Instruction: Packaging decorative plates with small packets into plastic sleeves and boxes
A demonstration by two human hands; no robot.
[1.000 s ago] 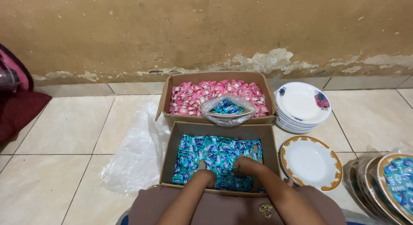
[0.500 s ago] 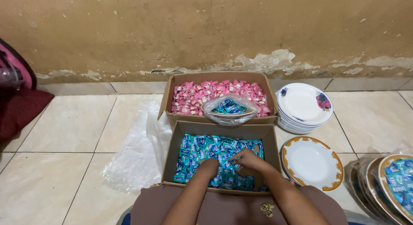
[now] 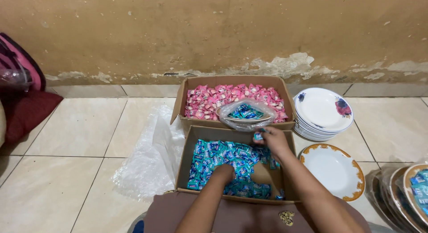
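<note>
Pinching a small blue-wrapped candy (image 3: pixel 258 136) at the far edge of the brown cardboard box of blue candies (image 3: pixel 185 159), the right hand (image 3: pixel 273 141) grips closed; the left hand (image 3: pixel 223 173) lies buried among them, its grip hidden.

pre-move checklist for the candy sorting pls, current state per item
1. Right hand has a blue candy pinched at the near box's far edge: ok.
2. Left hand is down among the blue candies in the near box; whether it grips any: cannot tell.
3. Plastic-wrapped dish holding blue candies rests on the pink candies, opening facing up: ok.
4. Path from right hand to that dish looks unobstructed: ok.
5. Gold-rimmed plate beside the box holds nothing: ok.
6. Supply left in the near box; bare cardboard shows at right, plenty remains: ok.
</note>
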